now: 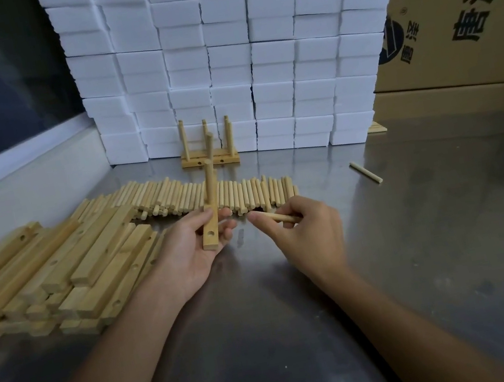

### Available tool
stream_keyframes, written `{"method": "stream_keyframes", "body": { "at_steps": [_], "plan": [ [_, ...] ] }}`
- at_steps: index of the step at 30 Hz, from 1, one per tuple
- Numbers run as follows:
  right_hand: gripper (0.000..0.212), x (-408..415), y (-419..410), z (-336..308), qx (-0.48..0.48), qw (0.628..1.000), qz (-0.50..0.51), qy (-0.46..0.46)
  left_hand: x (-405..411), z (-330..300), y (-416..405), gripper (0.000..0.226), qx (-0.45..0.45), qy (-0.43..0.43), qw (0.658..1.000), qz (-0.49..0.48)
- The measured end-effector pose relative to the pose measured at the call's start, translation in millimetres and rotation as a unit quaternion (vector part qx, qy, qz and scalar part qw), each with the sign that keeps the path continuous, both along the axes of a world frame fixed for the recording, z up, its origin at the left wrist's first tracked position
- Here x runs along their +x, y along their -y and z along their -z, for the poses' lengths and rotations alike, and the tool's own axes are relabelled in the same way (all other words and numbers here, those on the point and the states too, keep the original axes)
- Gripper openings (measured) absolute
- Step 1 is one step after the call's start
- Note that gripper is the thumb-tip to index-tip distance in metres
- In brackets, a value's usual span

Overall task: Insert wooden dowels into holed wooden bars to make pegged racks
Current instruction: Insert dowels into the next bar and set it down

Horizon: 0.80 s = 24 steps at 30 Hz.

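My left hand (187, 249) grips a holed wooden bar (211, 231) above the metal table, its near end showing one empty hole. Two dowels (210, 181) stand up from the bar farther along. My right hand (307, 225) pinches a loose dowel (277, 216) that lies nearly level, its tip pointing left toward the bar, a short gap away. A row of loose dowels (197, 193) lies just behind both hands. A pile of holed bars (56, 272) sits at the left. Finished pegged racks (209, 158) stand at the back.
A wall of white foam blocks (220, 55) rises behind the racks. Cardboard boxes (462, 19) stand at the back right. One stray dowel (366, 172) lies on the steel table (419, 228) to the right. A white ledge (15, 175) borders the left side.
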State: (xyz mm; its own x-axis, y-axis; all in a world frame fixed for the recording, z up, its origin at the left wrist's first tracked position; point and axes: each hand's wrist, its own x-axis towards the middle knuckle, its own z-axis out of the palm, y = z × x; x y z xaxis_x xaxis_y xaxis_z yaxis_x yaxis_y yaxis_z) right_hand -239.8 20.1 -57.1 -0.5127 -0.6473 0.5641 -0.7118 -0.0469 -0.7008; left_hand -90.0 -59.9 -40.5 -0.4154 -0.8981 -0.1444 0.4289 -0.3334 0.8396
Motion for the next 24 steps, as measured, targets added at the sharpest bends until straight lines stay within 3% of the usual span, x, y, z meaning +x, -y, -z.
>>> {"method": "stream_keyframes", "body": {
  "at_steps": [6,11,14,20,24],
  "plan": [
    [0.036,1,2,0,0.016,0.999,-0.029,-0.011,0,1,2,0.025,-0.005,0.004,1.0,0.004],
    [0.012,2,0,1,-0.008,0.998,-0.068,-0.003,-1,1,2,0.021,-0.009,0.008,1.0,0.009],
    [0.008,1,-1,1,-0.007,0.996,-0.085,0.019,-1,1,2,0.018,-0.003,-0.002,1.0,0.002],
    [0.009,-3,-3,-8,-0.003,0.958,-0.154,0.243,-4,0,1,0.016,0.013,-0.034,0.999,0.029],
    [0.009,-2,-2,-17,-0.028,0.88,-0.198,0.431,-9,1,-4,0.014,0.034,-0.053,0.997,0.049]
  ]
}}
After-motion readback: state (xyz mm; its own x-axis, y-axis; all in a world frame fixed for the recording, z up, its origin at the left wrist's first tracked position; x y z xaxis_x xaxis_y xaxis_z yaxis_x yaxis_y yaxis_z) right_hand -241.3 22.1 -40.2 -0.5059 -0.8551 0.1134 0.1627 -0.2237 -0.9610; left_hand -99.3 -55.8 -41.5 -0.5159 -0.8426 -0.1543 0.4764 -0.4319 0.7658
